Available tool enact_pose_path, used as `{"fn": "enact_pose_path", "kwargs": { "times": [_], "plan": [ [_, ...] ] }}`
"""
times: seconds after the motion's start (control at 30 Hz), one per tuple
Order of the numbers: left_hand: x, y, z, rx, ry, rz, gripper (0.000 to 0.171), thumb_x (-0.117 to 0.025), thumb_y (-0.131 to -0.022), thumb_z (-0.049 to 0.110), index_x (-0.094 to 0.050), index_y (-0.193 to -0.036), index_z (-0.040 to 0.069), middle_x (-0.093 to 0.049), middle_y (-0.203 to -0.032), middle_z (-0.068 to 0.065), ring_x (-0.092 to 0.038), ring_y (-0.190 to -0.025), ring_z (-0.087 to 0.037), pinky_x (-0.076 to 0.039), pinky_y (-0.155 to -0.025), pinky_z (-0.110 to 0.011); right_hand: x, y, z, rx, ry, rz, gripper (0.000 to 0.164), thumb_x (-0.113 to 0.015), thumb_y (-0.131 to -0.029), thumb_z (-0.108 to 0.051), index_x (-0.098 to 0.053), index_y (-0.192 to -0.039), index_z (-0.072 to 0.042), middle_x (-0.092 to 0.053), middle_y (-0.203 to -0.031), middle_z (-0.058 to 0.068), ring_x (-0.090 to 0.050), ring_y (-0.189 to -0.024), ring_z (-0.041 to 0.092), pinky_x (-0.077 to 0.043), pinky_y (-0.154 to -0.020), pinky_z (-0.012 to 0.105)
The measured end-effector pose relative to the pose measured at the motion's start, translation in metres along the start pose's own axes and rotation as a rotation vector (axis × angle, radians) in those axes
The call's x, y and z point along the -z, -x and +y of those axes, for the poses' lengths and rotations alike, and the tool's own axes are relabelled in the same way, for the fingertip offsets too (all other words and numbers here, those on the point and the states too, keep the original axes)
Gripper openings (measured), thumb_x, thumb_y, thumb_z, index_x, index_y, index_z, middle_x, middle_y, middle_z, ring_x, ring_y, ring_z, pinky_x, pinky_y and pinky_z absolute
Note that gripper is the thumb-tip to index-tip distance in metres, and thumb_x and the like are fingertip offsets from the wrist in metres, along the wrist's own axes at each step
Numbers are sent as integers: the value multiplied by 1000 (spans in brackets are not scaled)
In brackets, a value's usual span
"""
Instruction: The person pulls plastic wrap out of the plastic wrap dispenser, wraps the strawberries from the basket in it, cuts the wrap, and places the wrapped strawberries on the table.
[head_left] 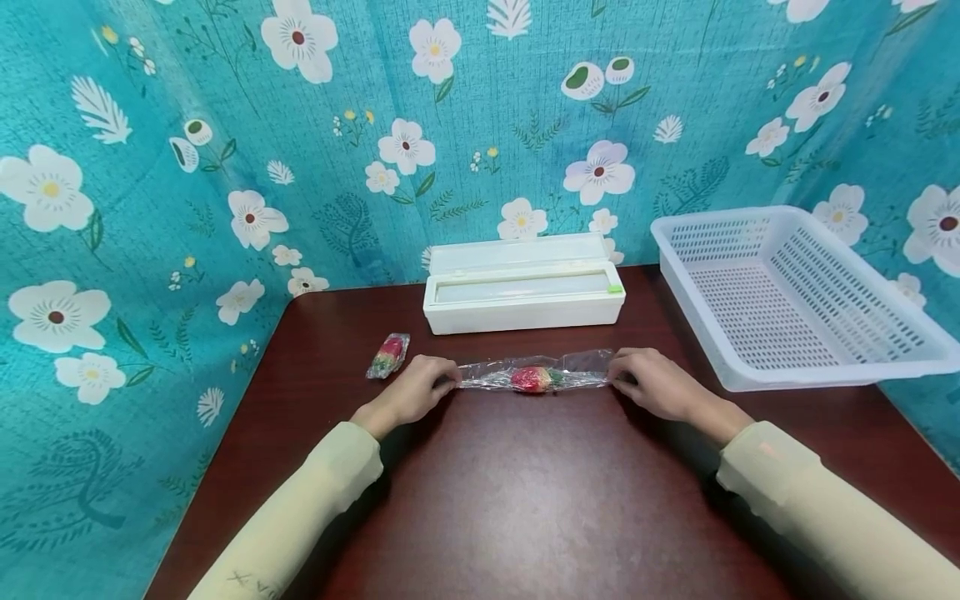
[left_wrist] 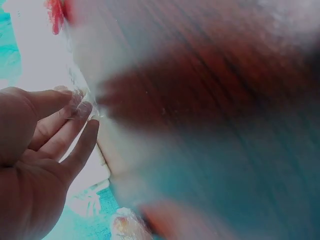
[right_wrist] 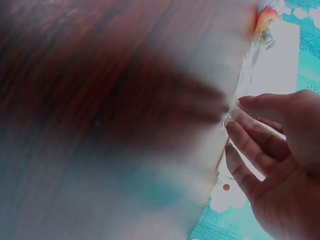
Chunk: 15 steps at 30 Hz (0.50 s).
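A red and yellow strawberry-like piece with a green end lies on a strip of clear plastic wrap in the middle of the table. My left hand pinches the left end of the wrap between thumb and fingers. At the opposite end, my right hand pinches the wrap the same way. The right wrist view shows the film running taut from the fingertips toward the strawberry. Left of my left hand lies a second strawberry, bundled in crinkled film.
Behind the wrap stands a long white wrap dispenser box with its clear lid raised. A white perforated plastic basket sits at the right. The dark wood table meets a teal floral cloth at its back and left edges.
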<state>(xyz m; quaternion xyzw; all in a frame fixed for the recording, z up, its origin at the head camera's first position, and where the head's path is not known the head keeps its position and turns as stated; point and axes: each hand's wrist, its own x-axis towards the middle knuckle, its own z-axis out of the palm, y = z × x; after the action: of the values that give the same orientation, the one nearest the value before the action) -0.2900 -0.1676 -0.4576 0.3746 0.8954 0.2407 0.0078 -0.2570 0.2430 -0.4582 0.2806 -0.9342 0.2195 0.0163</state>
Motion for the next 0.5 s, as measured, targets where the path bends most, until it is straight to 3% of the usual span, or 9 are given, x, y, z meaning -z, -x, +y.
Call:
{"fn": "enact_pose_path", "kwargs": {
  "times": [0.23,0.5],
  "plan": [
    [1,8,1,-2,50,26,14,-66,-95,-5,-73,-104,3,-74,-102,-8,-68,-96,-19,-56,-89,-38,2,2,3,-9,-3,50,13,-77,-88,-3,-75,-86,-16,-70,-82,-10,-68,-82,13,-56,-74,41],
    [2,10,2,-20,85,57,15,-62,-96,-8,-71,-106,0,-72,-101,-11,-67,-95,-20,-56,-87,-39,4,2,5,-58,-85,83,12,-73,-89,1,-75,-91,-10,-72,-83,-5,-67,-79,12,-55,-74,40]
  ]
}}
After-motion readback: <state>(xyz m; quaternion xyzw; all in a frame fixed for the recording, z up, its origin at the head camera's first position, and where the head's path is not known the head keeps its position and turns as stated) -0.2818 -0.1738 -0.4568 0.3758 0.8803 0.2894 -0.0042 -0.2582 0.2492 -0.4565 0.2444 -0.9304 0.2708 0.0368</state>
